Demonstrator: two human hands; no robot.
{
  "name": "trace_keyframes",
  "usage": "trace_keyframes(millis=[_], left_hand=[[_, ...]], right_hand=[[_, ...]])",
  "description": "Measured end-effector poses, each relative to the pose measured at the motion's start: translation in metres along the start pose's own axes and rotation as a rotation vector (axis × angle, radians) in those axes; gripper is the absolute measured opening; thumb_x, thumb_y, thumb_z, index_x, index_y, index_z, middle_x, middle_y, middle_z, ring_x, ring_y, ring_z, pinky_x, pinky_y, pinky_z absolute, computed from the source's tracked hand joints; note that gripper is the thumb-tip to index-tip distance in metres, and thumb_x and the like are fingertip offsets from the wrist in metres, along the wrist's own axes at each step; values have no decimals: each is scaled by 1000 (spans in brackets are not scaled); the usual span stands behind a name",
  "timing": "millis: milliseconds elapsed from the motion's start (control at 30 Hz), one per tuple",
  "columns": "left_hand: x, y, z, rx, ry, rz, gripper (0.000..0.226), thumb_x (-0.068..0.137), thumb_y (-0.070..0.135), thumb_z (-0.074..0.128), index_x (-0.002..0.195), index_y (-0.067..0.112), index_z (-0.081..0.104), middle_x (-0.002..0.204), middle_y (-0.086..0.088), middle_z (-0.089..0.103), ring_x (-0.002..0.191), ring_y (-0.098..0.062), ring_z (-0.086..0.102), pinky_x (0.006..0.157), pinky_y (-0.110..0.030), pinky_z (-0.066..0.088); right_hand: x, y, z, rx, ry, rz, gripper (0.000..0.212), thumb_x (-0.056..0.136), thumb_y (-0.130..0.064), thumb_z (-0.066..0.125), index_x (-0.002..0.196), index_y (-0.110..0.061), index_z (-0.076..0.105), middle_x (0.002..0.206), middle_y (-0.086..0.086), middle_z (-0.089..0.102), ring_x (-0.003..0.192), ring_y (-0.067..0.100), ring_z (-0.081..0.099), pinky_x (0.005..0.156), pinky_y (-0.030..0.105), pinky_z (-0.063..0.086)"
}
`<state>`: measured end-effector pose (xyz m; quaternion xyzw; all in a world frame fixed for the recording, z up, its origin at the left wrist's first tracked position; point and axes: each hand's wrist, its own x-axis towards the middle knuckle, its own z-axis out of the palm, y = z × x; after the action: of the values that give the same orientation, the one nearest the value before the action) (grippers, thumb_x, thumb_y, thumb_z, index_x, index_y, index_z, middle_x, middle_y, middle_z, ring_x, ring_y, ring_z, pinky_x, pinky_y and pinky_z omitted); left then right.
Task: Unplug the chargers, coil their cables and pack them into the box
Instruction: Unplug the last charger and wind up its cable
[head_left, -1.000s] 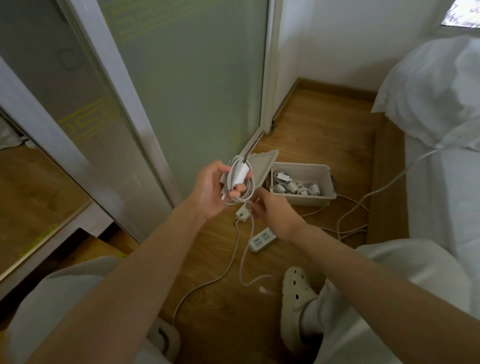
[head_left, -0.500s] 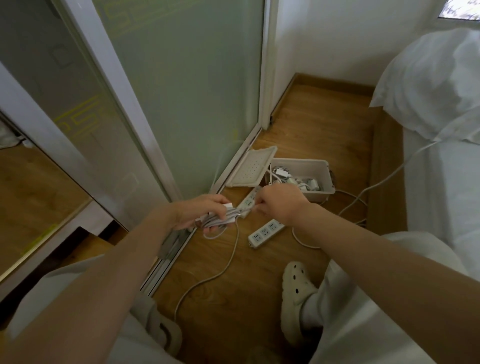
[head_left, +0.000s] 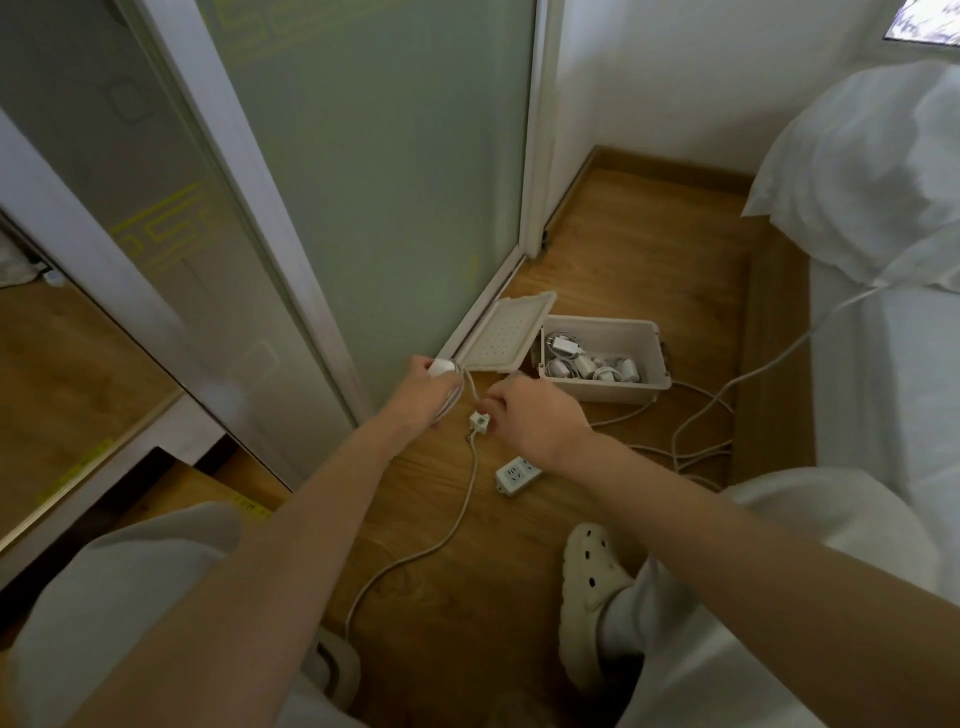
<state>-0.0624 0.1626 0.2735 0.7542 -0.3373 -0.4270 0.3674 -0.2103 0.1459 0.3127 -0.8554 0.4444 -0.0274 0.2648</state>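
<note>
My left hand (head_left: 427, 397) grips a white charger (head_left: 442, 366) with its cable wound in loops through the palm. My right hand (head_left: 530, 418) pinches the free end of that cable (head_left: 471, 387) just to the right. Below the hands a small white plug block (head_left: 479, 422) sits on the floor at the end of a long white cord. The beige box (head_left: 608, 387) stands open behind my right hand, its lid (head_left: 501, 338) leaning against the glass door. Several coiled white chargers (head_left: 587, 366) lie inside.
A white power strip (head_left: 517, 475) lies on the wooden floor under my right wrist. More white cables (head_left: 698, 431) trail right toward the bed (head_left: 893, 364). Sliding glass doors (head_left: 384, 171) stand at left. My foot in a cream clog (head_left: 592, 587) is near the front.
Both hands lowered from in front of the box toward the floor. The coil was turned in my left hand, and my right hand drew the cable end out to the right.
</note>
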Motion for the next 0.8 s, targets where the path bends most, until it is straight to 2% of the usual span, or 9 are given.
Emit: trace_keyframes(millis=[100, 167, 233, 333, 400, 467, 567, 700, 800], left_hand=[[-4, 3, 7, -148, -64, -11, 42, 91, 33, 59, 117, 16, 31, 105, -9, 50, 79, -18, 56, 58, -27, 49], [-1, 3, 11, -222, -54, -4, 48, 88, 31, 63, 120, 14, 31, 108, -10, 52, 80, -16, 57, 60, -26, 48], [1, 7, 14, -283, -8, 21, 49, 87, 25, 66, 122, 8, 37, 101, -8, 54, 80, -15, 59, 63, -27, 49], [0, 18, 16, -496, -30, 32, 40, 87, 17, 65, 119, 3, 46, 84, -11, 58, 64, -17, 60, 58, -30, 50], [-3, 25, 17, -682, -80, 6, 29, 88, 18, 63, 110, 4, 50, 75, -10, 57, 60, -18, 57, 59, -32, 48], [-7, 33, 15, -872, -156, -23, 18, 91, 19, 58, 100, 4, 53, 73, -8, 56, 58, -16, 57, 59, -28, 51], [-17, 46, 11, -1058, -310, -36, 22, 94, 16, 44, 99, -2, 56, 76, -9, 57, 54, -14, 57, 49, -20, 50], [-27, 58, 9, -957, -432, -3, 28, 85, 12, 37, 101, -4, 55, 74, -10, 58, 47, -14, 54, 39, -18, 45], [-26, 61, 3, -896, -573, 13, 35, 70, 12, 43, 99, -3, 56, 81, -15, 59, 46, -16, 53, 35, -17, 42]], right_hand=[[-6, -1, 10, 3, -55, 18, 19, 95, -25, 49, 103, -15, 63, 98, 5, 67, 86, 24, 64, 77, 42, 54], [-11, -2, 17, 6, -55, 4, 19, 95, -23, 48, 109, -16, 60, 98, 4, 67, 88, 23, 64, 78, 41, 54], [-14, -3, 22, 79, -39, -30, 19, 97, -19, 46, 112, -16, 57, 97, 4, 69, 86, 20, 64, 74, 34, 54], [-18, -2, 25, 306, -15, -52, 23, 98, -13, 41, 118, -14, 52, 92, 4, 68, 79, 17, 64, 68, 24, 51], [-20, 0, 25, 432, -25, -71, 23, 100, -17, 36, 117, -15, 52, 80, -1, 62, 67, 6, 58, 58, 10, 44], [-21, 3, 26, 488, -31, -116, 23, 101, -20, 35, 112, -15, 55, 73, -3, 58, 59, 0, 50, 52, 5, 38], [-20, 13, 28, 512, -42, -158, 25, 100, -22, 37, 98, -12, 61, 66, -4, 53, 59, 4, 48, 57, 9, 38], [-15, 30, 26, 494, -113, -136, 32, 99, -28, 40, 79, -18, 62, 68, -4, 51, 63, 7, 48, 65, 21, 39], [-14, 46, 20, 410, -117, -108, 31, 97, -34, 43, 71, -25, 56, 64, -6, 49, 59, 9, 46, 59, 22, 39]])
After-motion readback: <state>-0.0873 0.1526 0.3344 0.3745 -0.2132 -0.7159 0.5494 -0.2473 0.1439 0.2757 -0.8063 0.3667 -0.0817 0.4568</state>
